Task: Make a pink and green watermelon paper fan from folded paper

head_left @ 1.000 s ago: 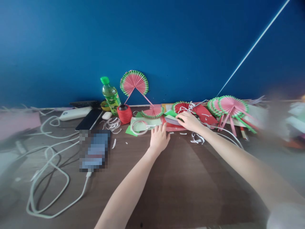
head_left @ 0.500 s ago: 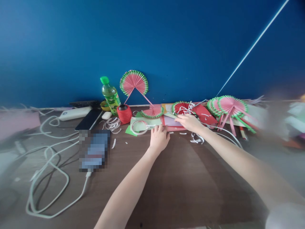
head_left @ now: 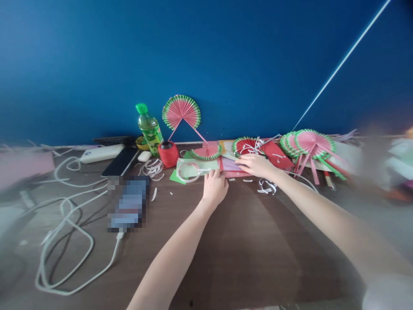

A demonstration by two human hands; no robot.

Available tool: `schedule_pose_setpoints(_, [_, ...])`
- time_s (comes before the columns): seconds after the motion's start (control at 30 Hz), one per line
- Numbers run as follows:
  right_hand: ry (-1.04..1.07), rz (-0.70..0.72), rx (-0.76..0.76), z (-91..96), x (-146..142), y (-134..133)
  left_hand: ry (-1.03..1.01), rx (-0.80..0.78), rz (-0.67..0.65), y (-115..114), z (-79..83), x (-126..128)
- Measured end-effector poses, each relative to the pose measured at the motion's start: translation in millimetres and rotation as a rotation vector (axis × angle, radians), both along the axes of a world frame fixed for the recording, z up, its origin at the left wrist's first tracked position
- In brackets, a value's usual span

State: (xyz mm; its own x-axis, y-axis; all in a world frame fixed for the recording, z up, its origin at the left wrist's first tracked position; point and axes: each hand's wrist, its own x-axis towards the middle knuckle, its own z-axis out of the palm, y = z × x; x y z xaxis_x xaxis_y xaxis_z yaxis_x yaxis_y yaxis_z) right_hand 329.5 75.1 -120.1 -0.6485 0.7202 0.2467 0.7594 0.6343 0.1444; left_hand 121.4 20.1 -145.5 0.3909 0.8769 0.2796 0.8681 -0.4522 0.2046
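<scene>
My left hand [head_left: 215,186] is low over the table with its fingers curled together at the loose end of a roll of tape [head_left: 189,173]. The white ring lies flat on pale green paper [head_left: 211,164]. To the right, my right hand [head_left: 253,163] reaches over lilac paper [head_left: 230,165] with its fingers stretched out. Just beyond its fingertips lies a pale, narrow object [head_left: 229,156] whose kind I cannot make out. A red pleated paper fan [head_left: 244,145] with a green edge lies behind that hand, under white paper curls. Another pink pleated piece [head_left: 206,152] lies behind the tape.
A pink pleated fan [head_left: 181,113] leans on the blue wall. Left stand a green-capped bottle [head_left: 150,129] and a red spool [head_left: 168,155]; a phone [head_left: 129,202] and a white cable [head_left: 92,241] lie nearer. Several folded fans [head_left: 311,144] are stacked at right.
My right hand has shifted slightly, and its fingers now lie flatter, apart from the pale, narrow object it touched before. My left hand has barely moved.
</scene>
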Motion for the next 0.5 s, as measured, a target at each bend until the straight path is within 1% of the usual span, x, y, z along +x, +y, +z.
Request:
schedule_pose_setpoints(0.07, [0.025,-0.027,-0.005,-0.5,-3.0,-1.7,0.001,0.000,0.000,-0.3,0.6,-0.4])
schedule_pose_setpoints(0.23, [0.216,-0.197,-0.097,1.7,-15.0,-7.7,-0.008,0.007,0.001,-0.5,0.9,0.3])
schedule_pose_setpoints(0.33, [0.267,-0.223,-0.138,6.1,-17.3,-8.8,-0.040,0.020,0.015,-0.7,1.7,0.6])
schedule_pose_setpoints(0.5, [0.341,-0.280,-0.243,11.5,-15.0,-5.9,-0.091,0.101,0.095,4.3,9.0,-4.8])
